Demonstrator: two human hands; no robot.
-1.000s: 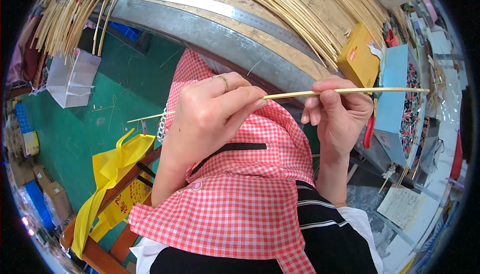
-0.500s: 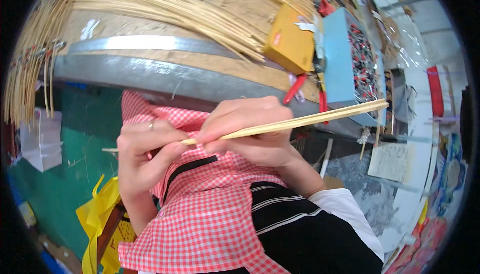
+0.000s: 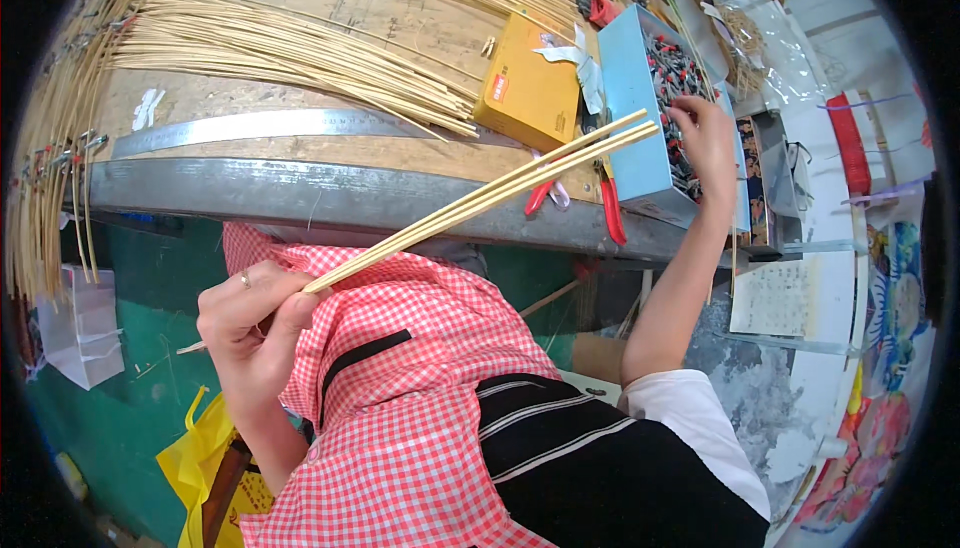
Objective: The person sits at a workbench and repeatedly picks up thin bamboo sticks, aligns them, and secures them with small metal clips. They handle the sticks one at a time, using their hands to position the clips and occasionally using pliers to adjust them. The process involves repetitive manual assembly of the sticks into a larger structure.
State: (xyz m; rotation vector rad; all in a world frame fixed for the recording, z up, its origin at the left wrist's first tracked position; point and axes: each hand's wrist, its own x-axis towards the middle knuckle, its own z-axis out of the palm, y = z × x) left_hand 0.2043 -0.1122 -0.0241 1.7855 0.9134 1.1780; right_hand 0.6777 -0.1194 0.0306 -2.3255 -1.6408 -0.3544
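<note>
My left hand (image 3: 256, 328) is closed around several thin bamboo sticks (image 3: 480, 198). They slant up to the right over my lap, slightly fanned at the far end, and a short end pokes out behind the hand. My right hand (image 3: 706, 138) reaches into a light blue box (image 3: 630, 113) on the right of the bench. Its fingers are bent together among many small black, red and grey pieces (image 3: 668, 63). What they pinch, if anything, is too small to make out.
More bamboo sticks (image 3: 290, 53) lie across the wooden bench (image 3: 390, 13), behind a metal ruler (image 3: 250, 128). A yellow box (image 3: 525, 83) and red-handled pliers (image 3: 612, 210) are beside the blue box. Bundled sticks (image 3: 50, 198) hang at the left, above a white paper bag (image 3: 80, 328).
My right hand has let go of the sticks and moved up and right into the blue box. My left hand keeps the sticks, which now tilt more steeply and fan apart.
</note>
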